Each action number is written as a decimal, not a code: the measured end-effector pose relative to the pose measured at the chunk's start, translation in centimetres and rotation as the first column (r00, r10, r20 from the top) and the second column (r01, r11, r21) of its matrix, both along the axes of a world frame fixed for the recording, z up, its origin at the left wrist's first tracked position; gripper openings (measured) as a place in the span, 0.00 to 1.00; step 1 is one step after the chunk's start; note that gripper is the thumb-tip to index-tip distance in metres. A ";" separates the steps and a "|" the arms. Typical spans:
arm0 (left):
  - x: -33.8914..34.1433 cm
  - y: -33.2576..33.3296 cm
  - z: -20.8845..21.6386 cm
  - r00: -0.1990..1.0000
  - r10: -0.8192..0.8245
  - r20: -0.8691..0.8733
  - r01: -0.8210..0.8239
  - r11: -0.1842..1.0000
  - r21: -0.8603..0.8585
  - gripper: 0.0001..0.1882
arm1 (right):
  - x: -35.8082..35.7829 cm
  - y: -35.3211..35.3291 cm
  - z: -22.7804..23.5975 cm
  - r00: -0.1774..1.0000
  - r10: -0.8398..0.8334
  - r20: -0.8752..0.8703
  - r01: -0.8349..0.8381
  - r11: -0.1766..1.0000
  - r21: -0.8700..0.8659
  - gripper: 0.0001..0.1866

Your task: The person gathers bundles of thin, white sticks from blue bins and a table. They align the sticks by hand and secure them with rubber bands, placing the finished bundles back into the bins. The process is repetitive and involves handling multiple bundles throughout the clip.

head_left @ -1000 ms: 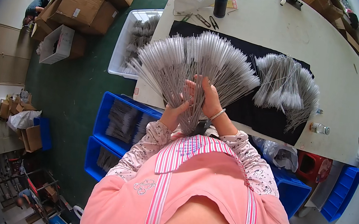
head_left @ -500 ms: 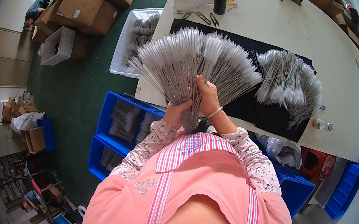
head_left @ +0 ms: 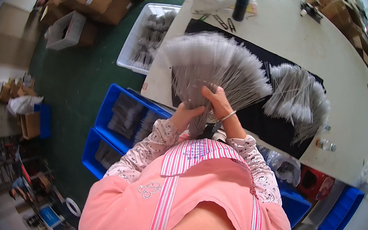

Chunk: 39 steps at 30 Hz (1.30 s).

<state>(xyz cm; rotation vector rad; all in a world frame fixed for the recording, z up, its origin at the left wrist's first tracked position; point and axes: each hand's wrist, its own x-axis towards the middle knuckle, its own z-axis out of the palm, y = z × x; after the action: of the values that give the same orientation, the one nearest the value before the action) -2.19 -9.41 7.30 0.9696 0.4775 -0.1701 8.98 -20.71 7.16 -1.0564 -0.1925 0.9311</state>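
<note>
A thick fan of wire-stemmed straw brushes (head_left: 230, 51) with whitish bristle heads spreads out above my two hands. My left hand (head_left: 186, 115) is closed round the gathered stems low on the left side. Higher on the right, my right hand (head_left: 218, 102) presses on the stems with the thumb across them. The left part of the fan is smeared by motion. Under it lies a black cloth (head_left: 258, 123) on the pale table (head_left: 347, 58). A second pile of similar brushes (head_left: 290, 92) rests on the cloth to the right, bristle heads at both ends.
Snips (head_left: 231, 25), a dark cylindrical container (head_left: 240, 6) and a white bag (head_left: 209, 0) stand at the table's far left. A small glass jar (head_left: 326, 145) sits at the right edge. Left of the table are a white bin (head_left: 130, 44) and blue bins (head_left: 109, 104) holding brushes.
The whole view has turned slightly, shifting the table to the right. Both hands keep their grip on the brushes, whose left side now blurs with movement.
</note>
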 end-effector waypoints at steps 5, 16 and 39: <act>1.9 -0.5 1.8 0.939 -0.336 0.067 0.329 0.939 0.104 0.18 | 2.0 -2.1 0.3 0.958 0.286 -0.035 -0.268 0.929 0.254 0.34; 1.6 0.0 -2.9 0.888 -0.393 0.241 0.444 0.868 -0.222 0.15 | 1.0 0.4 4.6 0.899 0.437 -0.038 -0.437 0.900 0.001 0.29; 1.3 3.9 0.9 0.826 -0.563 -0.012 0.552 0.806 0.215 0.09 | -0.8 3.3 5.0 0.984 0.176 0.038 -0.179 0.980 0.092 0.11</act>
<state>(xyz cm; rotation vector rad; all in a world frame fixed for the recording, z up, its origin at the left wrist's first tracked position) -0.86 -5.46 8.24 1.3054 0.1459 -0.6389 8.18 -17.36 12.16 -0.9764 -0.3575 1.0567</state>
